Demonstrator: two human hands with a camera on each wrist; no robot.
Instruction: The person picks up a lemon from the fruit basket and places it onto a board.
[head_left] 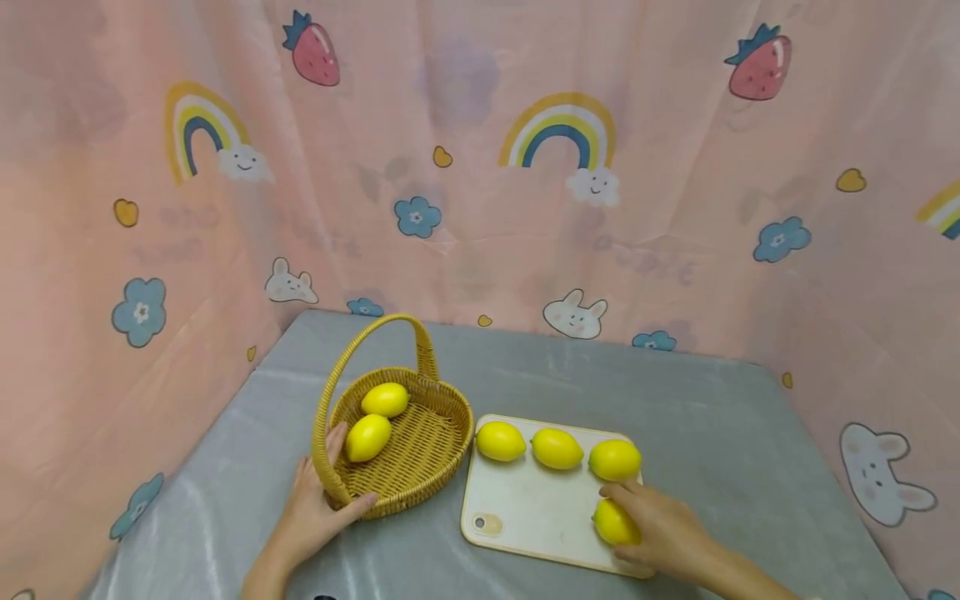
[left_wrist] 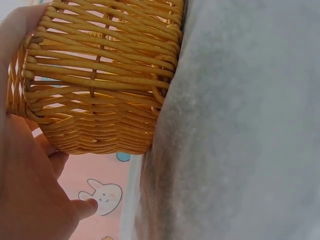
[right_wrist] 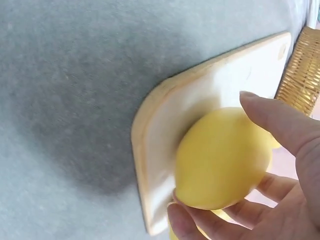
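My left hand (head_left: 315, 504) holds the near left side of a wicker basket (head_left: 442, 479), at the foot of its tall arched handle. In the left wrist view, the thumb lies over the woven wall (left_wrist: 100, 75) with the fingers along its other side. Two lemons (head_left: 386, 400) lie inside the basket at its left. My right hand (head_left: 663, 529) grips a lemon (right_wrist: 222, 160) between thumb and fingers at the near right corner of a pale cutting board (head_left: 532, 508). Along the board's far edge sit three more lemons (head_left: 557, 449) in a row.
The basket stands just left of the board, nearly touching it. Both are on a grey cloth-covered table (head_left: 720, 450). A pink printed curtain (head_left: 480, 242) closes off the back and both sides. A small dark object (head_left: 324, 597) shows at the bottom edge.
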